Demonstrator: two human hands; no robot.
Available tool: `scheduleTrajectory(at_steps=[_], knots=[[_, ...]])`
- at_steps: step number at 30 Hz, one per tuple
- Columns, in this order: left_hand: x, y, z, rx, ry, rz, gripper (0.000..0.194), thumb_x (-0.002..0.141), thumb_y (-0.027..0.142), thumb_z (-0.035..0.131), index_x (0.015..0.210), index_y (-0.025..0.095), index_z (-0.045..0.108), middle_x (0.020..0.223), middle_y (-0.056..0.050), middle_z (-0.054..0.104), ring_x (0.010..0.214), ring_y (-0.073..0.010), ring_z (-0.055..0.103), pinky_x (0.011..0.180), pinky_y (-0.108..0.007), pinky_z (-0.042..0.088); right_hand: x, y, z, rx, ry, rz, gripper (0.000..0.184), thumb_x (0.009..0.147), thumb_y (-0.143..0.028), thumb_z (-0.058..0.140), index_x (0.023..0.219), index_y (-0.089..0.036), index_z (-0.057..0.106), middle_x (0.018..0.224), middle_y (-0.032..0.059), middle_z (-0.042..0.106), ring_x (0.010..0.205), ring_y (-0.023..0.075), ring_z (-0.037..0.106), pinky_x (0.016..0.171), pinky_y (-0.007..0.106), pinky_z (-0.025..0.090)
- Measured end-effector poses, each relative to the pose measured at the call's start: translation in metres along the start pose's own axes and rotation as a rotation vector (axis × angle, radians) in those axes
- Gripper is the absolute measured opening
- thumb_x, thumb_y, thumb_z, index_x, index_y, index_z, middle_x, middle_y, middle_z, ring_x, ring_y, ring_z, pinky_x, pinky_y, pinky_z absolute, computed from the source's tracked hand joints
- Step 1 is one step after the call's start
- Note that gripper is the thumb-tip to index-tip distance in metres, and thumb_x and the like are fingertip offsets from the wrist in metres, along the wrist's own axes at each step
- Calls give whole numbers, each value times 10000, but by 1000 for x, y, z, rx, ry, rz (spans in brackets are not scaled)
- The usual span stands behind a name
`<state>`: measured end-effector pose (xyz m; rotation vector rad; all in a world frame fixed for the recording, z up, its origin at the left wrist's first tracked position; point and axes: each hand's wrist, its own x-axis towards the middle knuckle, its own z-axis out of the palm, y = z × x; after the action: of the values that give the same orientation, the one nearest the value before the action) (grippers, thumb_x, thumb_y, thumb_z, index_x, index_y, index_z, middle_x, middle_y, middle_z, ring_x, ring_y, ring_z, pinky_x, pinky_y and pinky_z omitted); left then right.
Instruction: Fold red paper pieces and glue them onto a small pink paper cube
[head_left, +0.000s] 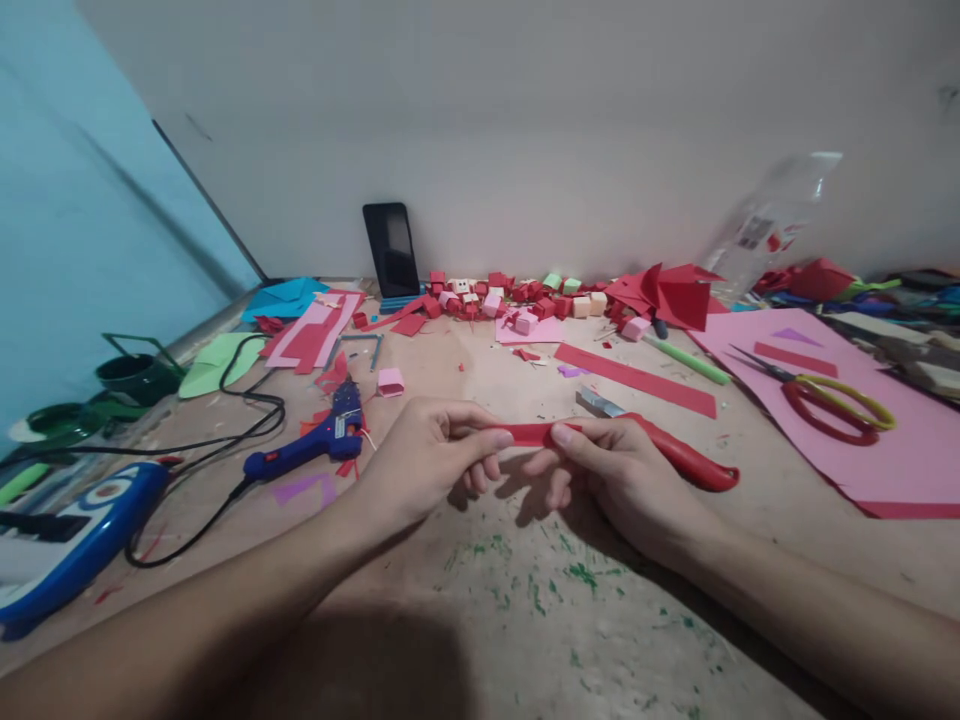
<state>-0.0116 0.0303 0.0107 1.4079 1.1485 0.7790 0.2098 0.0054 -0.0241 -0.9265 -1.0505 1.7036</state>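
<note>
Two bare forearms point(180, 620) come nearest my camera, reaching in over the bench point(540, 660). On my feed the left hand point(424, 450) pinches one end of a red paper strip point(532, 434) — its grip closed, thumb against fingers — and the right hand point(630, 465) pinches the other, the strip stretched between them. I see a red-handled cutter point(686, 455) just beside the right hand, a blue glue gun point(322, 443) near the left.

I have open room at the near middle of the pale, green-flecked tabletop point(555, 640). Leftward, the blue plastic glue gun point(330, 435) and its thin black cord point(264, 399) block me — ahead-right, the red-handled, metal-bladed tool point(686, 457) lies just beyond the right hand point(626, 460).
</note>
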Motion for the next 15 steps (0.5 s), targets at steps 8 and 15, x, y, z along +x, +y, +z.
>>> scheduleTrajectory(at_steps=[8, 15], knots=[[-4, 18, -12, 17, 186, 183, 245, 859, 386, 760, 980, 174, 733, 695, 7, 671, 548, -117, 582, 469, -213, 444, 5, -3, 3, 27, 108, -58, 350, 822, -471, 879, 805, -123, 841, 555, 60, 748, 483, 150, 687, 522, 238, 533], [-13, 0, 13, 62, -1, 136, 221, 914, 265, 662, 727, 154, 698, 578, 23, 599, 500, -92, 504, 456, -194, 377, -5, 3, 19, -204, 26, -73, 428, 907, -545, 779, 827, -131, 852, 614, 73, 765, 561, 176, 728, 622, 277, 545]])
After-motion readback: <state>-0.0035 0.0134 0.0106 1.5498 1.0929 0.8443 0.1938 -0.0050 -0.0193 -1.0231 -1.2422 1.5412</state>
